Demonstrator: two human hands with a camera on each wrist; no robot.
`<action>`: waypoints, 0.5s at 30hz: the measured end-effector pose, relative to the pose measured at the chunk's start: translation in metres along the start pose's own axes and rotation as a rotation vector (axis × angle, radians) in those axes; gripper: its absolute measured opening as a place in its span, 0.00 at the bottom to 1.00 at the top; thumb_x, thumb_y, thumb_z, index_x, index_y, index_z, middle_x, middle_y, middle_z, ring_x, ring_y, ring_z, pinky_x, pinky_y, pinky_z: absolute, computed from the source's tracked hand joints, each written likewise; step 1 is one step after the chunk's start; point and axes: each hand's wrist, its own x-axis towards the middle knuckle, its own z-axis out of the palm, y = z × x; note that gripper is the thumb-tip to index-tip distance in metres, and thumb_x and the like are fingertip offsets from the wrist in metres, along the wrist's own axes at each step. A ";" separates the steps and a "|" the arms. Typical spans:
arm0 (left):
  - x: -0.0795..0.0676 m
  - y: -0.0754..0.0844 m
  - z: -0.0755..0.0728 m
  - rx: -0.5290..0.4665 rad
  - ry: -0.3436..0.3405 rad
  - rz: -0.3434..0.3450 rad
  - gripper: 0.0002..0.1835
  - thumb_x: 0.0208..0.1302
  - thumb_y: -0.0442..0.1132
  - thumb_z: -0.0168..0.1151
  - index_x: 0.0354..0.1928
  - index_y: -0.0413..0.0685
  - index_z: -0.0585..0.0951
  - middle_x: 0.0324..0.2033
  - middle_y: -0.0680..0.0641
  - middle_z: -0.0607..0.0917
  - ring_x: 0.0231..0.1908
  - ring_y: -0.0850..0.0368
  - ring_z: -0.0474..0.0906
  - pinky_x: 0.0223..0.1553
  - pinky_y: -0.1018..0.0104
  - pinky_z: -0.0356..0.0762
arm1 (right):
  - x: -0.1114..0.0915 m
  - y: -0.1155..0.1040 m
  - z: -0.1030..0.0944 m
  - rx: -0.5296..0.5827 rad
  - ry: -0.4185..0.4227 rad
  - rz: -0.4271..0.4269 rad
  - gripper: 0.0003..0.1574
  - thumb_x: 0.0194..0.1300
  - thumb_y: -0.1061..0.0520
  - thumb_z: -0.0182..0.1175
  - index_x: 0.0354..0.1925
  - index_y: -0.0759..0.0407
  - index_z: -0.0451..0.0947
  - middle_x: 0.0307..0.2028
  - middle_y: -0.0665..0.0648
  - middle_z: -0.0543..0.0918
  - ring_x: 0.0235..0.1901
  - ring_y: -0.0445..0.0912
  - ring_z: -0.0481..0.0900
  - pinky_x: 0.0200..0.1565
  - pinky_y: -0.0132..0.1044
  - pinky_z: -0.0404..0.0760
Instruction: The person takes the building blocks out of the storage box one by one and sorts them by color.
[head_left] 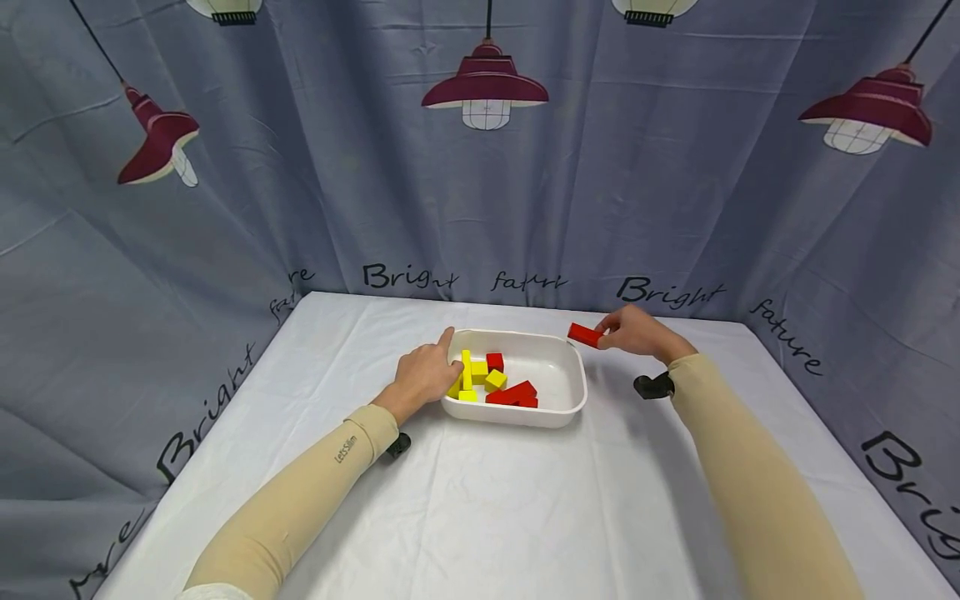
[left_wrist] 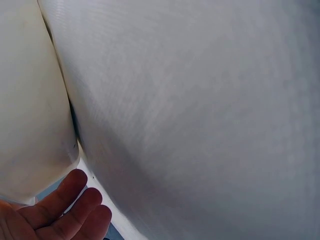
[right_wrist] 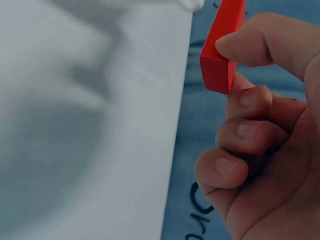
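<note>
The right hand (head_left: 637,332) is pinching a red rectangular block (head_left: 586,335); the thumb is pressing one face, and the lower fingers are curling toward the palm. The block is being held in the air, just beside the far right corner of a white rectangular tray (head_left: 551,375). Contact between block and tray rim cannot be determined.

The left hand (head_left: 425,372) is resting at the left end of the tray. Its index finger is extending toward the far left corner, and its thumb is reaching over the rim. In the left wrist view, three fingers (left_wrist: 69,189) are lying relaxed and slightly spread near a pale wall. Whether the thumb is pressing on the tray cannot be determined.

Inside the tray, a narrow yellow bar (head_left: 467,370) is occupying the left portion. A yellow block (head_left: 495,381) is sitting to its right. A red cube (head_left: 495,362) is standing behind that block, toward the far wall. Several red blocks (head_left: 517,394) are lying close together along the near wall.

The tray is resting on a white tablecloth (head_left: 487,517). A grey-blue curtain (head_left: 360,167) with printed red lamps (head_left: 485,83) is hanging behind. Beige sleeves (head_left: 300,492) are covering both forearms.
</note>
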 end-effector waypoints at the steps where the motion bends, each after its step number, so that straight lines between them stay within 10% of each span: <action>1: 0.000 0.000 0.000 0.000 0.002 0.000 0.38 0.71 0.54 0.49 0.79 0.52 0.55 0.56 0.40 0.84 0.46 0.47 0.82 0.46 0.49 0.81 | 0.000 0.002 0.001 0.006 -0.004 0.006 0.22 0.64 0.54 0.64 0.53 0.65 0.82 0.50 0.65 0.82 0.49 0.56 0.75 0.51 0.49 0.77; 15: 0.001 -0.002 0.001 -0.006 -0.002 -0.001 0.38 0.71 0.53 0.49 0.80 0.52 0.54 0.55 0.40 0.84 0.40 0.49 0.80 0.42 0.52 0.81 | 0.006 0.034 0.012 0.040 -0.027 0.077 0.24 0.65 0.52 0.63 0.55 0.64 0.81 0.53 0.65 0.81 0.51 0.57 0.73 0.53 0.54 0.75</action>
